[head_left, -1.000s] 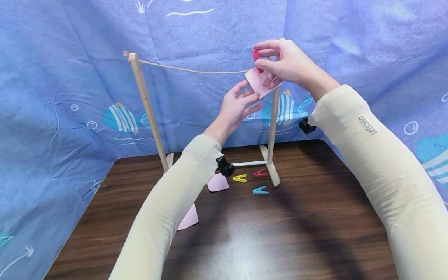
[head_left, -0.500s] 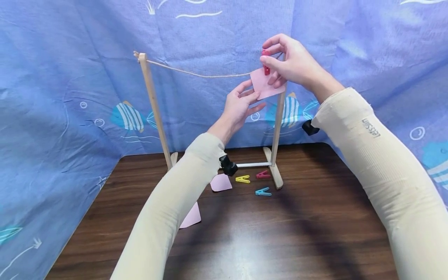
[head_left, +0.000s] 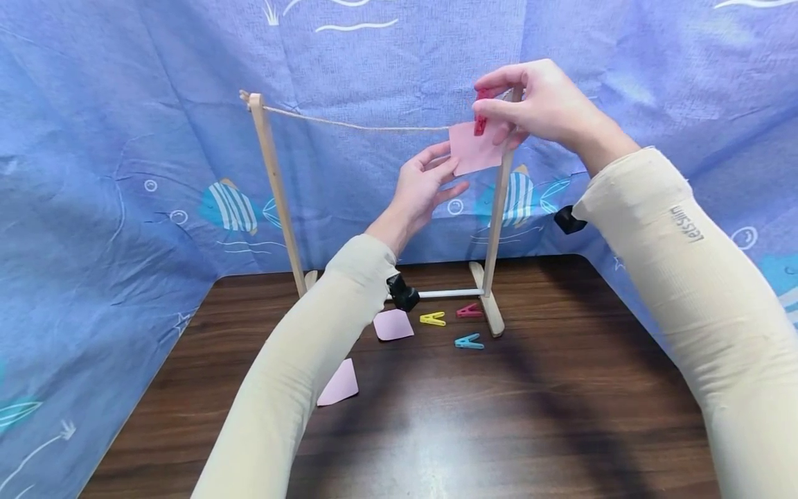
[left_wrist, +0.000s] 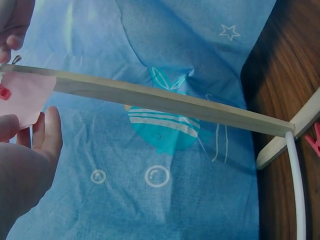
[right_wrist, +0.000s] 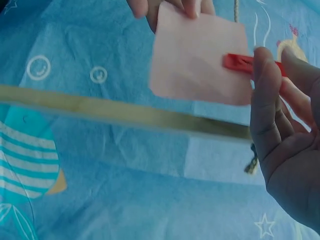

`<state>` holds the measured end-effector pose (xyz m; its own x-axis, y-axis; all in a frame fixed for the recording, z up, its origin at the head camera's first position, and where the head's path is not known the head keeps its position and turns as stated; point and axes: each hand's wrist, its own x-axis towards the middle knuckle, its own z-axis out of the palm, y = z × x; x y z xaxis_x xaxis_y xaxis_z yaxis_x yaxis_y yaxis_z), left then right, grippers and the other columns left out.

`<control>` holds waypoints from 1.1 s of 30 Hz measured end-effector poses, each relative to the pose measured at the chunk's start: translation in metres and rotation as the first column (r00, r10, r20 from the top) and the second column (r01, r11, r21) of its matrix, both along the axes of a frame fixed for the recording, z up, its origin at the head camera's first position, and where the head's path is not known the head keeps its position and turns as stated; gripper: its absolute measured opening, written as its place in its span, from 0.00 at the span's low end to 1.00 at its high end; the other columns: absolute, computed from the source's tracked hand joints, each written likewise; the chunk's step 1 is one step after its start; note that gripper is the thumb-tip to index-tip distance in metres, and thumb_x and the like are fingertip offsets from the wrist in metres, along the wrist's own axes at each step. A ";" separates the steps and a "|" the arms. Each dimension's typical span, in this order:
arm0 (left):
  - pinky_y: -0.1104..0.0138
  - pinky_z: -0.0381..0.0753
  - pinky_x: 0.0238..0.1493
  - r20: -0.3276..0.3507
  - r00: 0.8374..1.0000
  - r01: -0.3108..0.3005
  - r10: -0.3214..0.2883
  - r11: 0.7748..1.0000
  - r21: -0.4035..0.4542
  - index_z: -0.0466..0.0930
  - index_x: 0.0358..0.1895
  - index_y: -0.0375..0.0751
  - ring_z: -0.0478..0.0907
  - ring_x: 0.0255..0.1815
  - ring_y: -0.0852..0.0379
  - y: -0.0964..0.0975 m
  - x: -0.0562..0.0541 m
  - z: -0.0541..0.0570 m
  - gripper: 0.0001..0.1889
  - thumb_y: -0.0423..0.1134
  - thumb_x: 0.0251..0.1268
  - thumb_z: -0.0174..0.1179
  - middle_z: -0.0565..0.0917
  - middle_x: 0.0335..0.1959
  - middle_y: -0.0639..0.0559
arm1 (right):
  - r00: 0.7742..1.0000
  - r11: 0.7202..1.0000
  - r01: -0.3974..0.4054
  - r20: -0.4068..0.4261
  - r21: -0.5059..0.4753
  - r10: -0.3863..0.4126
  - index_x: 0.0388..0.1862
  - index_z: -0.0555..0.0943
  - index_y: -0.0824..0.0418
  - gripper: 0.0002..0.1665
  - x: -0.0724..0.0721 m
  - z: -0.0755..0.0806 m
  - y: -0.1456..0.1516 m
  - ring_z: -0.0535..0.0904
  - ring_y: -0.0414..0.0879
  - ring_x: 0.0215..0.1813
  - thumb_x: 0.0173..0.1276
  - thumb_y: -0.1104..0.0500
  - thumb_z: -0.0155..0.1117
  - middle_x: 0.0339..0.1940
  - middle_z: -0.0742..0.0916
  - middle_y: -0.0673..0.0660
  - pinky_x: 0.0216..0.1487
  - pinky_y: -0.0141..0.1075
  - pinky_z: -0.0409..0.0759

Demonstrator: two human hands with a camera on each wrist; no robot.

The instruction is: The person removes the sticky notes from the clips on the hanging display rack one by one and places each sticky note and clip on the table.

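Observation:
A square of pink paper (head_left: 469, 154) hangs at the right part of a thin string (head_left: 361, 127). Over its top edge sits a red clothespin (head_left: 480, 126), which my right hand (head_left: 551, 104) pinches between thumb and fingers. The clothespin's nose lies across the paper in the right wrist view. My left hand (head_left: 420, 184) pinches the paper's lower left corner between thumb and fingers. Whether the clothespin's jaws also catch the string cannot be told, as paper and fingers cover that spot.
The string runs between two wooden posts (head_left: 274, 184), joined low down by a white bar (head_left: 450, 294). On the dark wooden table (head_left: 530, 416) lie yellow (head_left: 433, 319), dark red (head_left: 470, 310) and blue clothespins (head_left: 469, 342). Two pink papers (head_left: 394, 324) lie further left, one partly behind my left sleeve.
My right hand has shifted slightly right with the clothespin, and the paper now hangs straighter. The string dipped half a second ago and is higher now. The left hand keeps its hold.

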<state>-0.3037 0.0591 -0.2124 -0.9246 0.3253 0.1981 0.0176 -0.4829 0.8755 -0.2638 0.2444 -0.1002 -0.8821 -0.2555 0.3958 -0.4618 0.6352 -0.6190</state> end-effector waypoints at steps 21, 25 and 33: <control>0.59 0.88 0.45 -0.002 1.000 -0.024 0.024 1.000 0.002 0.80 0.59 0.36 0.84 0.49 0.46 -0.006 0.000 -0.002 0.14 0.30 0.73 0.59 0.83 0.50 0.44 | 1.000 1.000 0.000 -0.026 0.005 0.001 0.63 0.81 0.62 0.27 0.000 -0.004 0.010 0.86 0.43 0.26 0.68 0.55 0.73 0.41 0.89 0.47 0.27 0.29 0.84; 0.59 0.88 0.46 -0.004 1.000 -0.023 0.023 1.000 -0.006 0.80 0.59 0.37 0.85 0.49 0.47 -0.008 0.002 0.000 0.14 0.30 0.73 0.60 0.83 0.50 0.44 | 1.000 0.998 0.005 -0.025 -0.069 -0.007 0.60 0.83 0.61 0.24 0.001 -0.003 0.010 0.86 0.44 0.26 0.67 0.55 0.74 0.40 0.89 0.48 0.25 0.29 0.84; 0.60 0.89 0.43 0.016 0.999 -0.032 0.032 0.999 0.014 0.80 0.57 0.37 0.84 0.43 0.48 -0.017 0.002 0.005 0.13 0.28 0.73 0.60 0.84 0.49 0.44 | 0.993 0.948 -0.034 -0.116 -0.315 -0.003 0.52 0.87 0.63 0.19 0.006 0.000 0.008 0.87 0.44 0.28 0.64 0.57 0.76 0.43 0.89 0.56 0.24 0.28 0.82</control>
<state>-0.3012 0.0416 -0.2075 -0.9376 0.2926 0.1877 0.0197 -0.4944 0.8690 -0.2581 0.2521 -0.0997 -0.8235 -0.1143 0.5558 -0.5490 0.4075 -0.7297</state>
